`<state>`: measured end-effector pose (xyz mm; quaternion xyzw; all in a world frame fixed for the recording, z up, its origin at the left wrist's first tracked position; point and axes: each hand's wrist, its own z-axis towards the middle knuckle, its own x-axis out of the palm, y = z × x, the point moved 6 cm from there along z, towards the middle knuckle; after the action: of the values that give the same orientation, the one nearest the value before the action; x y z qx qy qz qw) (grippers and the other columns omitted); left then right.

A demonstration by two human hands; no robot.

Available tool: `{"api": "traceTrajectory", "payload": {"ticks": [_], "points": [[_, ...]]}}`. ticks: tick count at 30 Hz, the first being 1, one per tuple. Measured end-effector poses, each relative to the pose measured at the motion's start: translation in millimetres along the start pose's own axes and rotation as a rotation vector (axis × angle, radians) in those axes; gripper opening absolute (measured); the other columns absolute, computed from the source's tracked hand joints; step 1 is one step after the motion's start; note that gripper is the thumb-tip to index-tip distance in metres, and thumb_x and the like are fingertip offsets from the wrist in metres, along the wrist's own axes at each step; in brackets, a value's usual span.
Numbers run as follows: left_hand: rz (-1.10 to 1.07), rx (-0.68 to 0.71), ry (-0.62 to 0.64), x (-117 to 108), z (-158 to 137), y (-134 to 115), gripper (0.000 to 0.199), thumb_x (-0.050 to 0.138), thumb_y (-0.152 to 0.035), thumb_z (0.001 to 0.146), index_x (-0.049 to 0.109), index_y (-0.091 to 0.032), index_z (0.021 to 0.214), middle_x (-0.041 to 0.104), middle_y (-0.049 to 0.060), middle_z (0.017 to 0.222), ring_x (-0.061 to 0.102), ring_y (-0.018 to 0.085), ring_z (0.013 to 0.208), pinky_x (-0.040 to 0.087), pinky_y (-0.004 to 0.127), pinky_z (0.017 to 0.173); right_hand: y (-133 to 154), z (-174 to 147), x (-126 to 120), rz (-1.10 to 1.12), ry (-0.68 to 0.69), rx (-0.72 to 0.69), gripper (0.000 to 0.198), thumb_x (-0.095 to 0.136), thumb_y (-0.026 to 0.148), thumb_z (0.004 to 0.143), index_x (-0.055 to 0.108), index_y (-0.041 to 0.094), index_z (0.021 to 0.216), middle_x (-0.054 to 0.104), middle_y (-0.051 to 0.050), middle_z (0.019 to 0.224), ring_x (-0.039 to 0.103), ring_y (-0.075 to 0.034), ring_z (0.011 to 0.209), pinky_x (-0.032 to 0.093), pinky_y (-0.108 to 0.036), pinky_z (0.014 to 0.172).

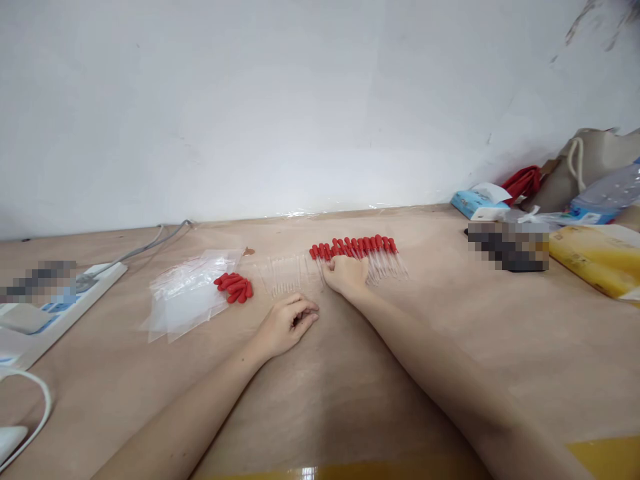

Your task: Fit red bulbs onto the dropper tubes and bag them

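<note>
My right hand reaches over a row of droppers, clear thin tubes with red rubber bulbs at their far ends. Its fingers are closed at one dropper's red bulb; the fingertips are partly hidden by the hand itself. My left hand rests on the table nearer to me, fingers loosely curled, thumb a little apart, and nothing visible in it. Just beyond it lies a row of clear tubes without bulbs. To their left sits a small pile of loose red bulbs, partly on some clear plastic bags.
A white power strip with a grey cable lies at the left. On the right are a blue tissue pack, a dark blurred object, a yellow pack, a plastic bottle and a grey-beige bag. A white wall bounds the table behind.
</note>
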<state>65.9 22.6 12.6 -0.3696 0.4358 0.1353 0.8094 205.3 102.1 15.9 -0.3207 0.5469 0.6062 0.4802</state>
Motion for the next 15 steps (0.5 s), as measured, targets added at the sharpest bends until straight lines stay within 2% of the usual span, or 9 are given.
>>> {"api": "traceTrajectory", "payload": {"ticks": [6,10,13,15], "points": [[0.021,-0.005,-0.013,0.2,-0.2,-2.8,0.016,0.047,-0.023,0.085,0.060,-0.018,0.091,0.056,0.003,0.079,0.051,0.012,0.068,0.041,0.024,0.063,22.3,0.4,-0.9,0.006,-0.033,-0.133,0.029,0.041,0.040,0.080,0.062,0.020,0.079,0.067,-0.005,0.078,0.059,-0.019,0.076,0.023,-0.039,0.082],[0.065,-0.017,-0.022,-1.8,0.2,-3.2,0.015,0.045,-0.023,0.085,0.058,-0.018,0.089,0.056,0.003,0.081,0.051,0.012,0.068,0.042,0.024,0.063,41.6,8.5,8.8,-0.021,0.047,-0.124,0.028,0.046,0.038,0.078,0.064,0.016,0.080,0.067,-0.010,0.078,0.059,-0.020,0.075,0.024,-0.039,0.081],[0.275,-0.124,-0.214,-31.4,2.9,9.0,0.013,0.046,-0.026,0.083,0.054,-0.017,0.080,0.054,0.004,0.082,0.051,0.015,0.075,0.042,0.028,0.069,48.0,14.5,15.7,-0.026,0.131,-0.058,0.024,0.049,0.032,0.075,0.064,0.015,0.082,0.066,-0.012,0.080,0.060,-0.021,0.075,0.025,-0.038,0.079],[0.492,-0.285,-0.361,-63.9,1.5,24.2,0.014,0.047,-0.029,0.081,0.052,-0.017,0.075,0.052,0.005,0.079,0.051,0.020,0.081,0.041,0.032,0.074,51.2,16.8,17.3,-0.022,0.157,-0.044,0.021,0.049,0.029,0.074,0.064,0.015,0.080,0.066,-0.012,0.080,0.060,-0.021,0.074,0.026,-0.039,0.079]]}}
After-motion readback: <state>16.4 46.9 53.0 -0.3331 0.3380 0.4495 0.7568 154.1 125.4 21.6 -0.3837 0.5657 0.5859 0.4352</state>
